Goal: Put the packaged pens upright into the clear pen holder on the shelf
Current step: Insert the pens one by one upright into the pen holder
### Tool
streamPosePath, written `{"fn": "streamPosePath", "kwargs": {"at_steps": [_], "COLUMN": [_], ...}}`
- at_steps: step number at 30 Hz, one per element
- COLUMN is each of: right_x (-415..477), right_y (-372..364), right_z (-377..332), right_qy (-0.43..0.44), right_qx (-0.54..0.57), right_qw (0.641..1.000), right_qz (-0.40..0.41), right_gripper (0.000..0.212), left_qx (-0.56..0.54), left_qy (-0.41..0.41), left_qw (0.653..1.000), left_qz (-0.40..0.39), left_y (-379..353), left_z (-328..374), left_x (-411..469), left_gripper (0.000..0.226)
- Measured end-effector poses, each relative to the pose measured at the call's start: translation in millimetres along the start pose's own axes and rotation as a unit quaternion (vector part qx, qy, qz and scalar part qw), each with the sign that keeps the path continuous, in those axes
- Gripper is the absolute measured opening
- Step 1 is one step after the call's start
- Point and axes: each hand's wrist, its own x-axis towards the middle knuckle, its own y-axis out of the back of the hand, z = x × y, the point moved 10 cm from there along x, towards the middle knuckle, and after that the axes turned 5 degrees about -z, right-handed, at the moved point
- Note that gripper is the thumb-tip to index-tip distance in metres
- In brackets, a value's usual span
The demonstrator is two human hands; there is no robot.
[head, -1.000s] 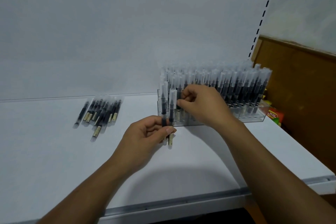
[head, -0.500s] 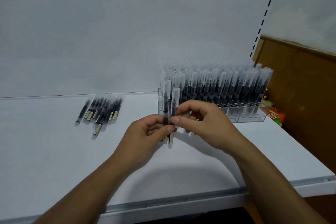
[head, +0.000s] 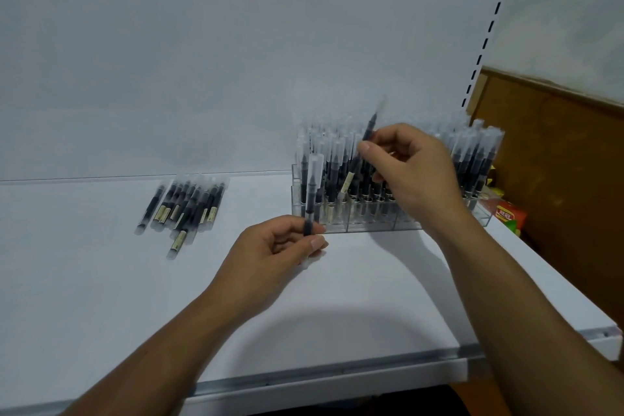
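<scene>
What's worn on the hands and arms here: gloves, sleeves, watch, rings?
Nothing worn that shows. The left hand and right hand are bare, without gloves, and no rings or wristbands are visible. The left forearm and right forearm are bare down to the frame's bottom edge, so no sleeve or watch is in view. The visible nails look short and unpainted.

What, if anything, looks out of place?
Only the loose pens left of the holder: they lie flat in an uneven pile, one jutting toward the front. The pen in the right hand is tilted over the holder.
</scene>
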Motion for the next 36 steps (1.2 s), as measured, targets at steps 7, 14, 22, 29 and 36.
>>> {"fn": "streamPosePath", "kwargs": {"at_steps": [7, 14, 22, 29, 36], "right_x": [5, -5, -42, -49, -20], "right_y": [-17, -31, -51, -62, 3], "right_z": [9, 27, 11, 1, -6], "right_qy": [0.004, -0.037, -0.028, -0.015, -0.003], "right_qx": [-0.140, -0.190, 0.017, 0.071, 0.064], "right_qw": [0.989, 0.976, 0.978, 0.974, 0.997], "right_qz": [-0.049, -0.099, -0.205, -0.216, -0.033], "right_gripper": [0.009, 0.011, 0.009, 0.005, 0.005], "left_qx": [-0.003, 0.002, 0.065, 0.228, 0.487], "left_qy": [-0.006, -0.011, -0.021, -0.054, -0.154], "left_qw": [1.000, 1.000, 0.998, 0.972, 0.854], "left_qz": [-0.006, -0.006, -0.009, -0.006, 0.097], "left_y": [-3, -2, -3, -6, 1], "left_z": [1, 1, 6, 21, 47], "left_x": [1, 2, 0, -8, -17], "left_gripper": [0.022, 0.022, 0.013, 0.008, 0.047]}}
